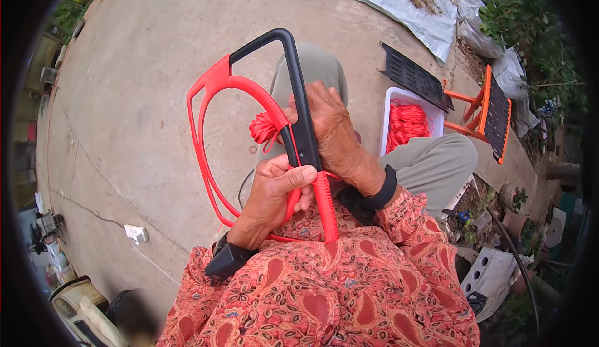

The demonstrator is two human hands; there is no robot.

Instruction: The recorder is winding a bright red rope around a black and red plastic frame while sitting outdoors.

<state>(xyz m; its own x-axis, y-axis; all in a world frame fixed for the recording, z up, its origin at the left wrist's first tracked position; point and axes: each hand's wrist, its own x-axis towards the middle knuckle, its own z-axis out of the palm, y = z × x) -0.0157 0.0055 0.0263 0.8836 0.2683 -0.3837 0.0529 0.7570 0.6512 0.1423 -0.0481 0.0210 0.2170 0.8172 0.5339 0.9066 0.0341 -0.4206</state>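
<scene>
A black, round-cornered tubular frame (296,75), partly wrapped in glossy red cord (323,203), is held at the centre of the view. The cord is pinched by the left hand (274,188), its thumb closed over bent fingers. The right hand (337,128) is half curled behind the bar; its hidden grip cannot be told. A white plastic tub (384,119) is seen centre right.

Left hand (269,192), right hand (339,131), frame (299,85) (red-wrapped)
</scene>
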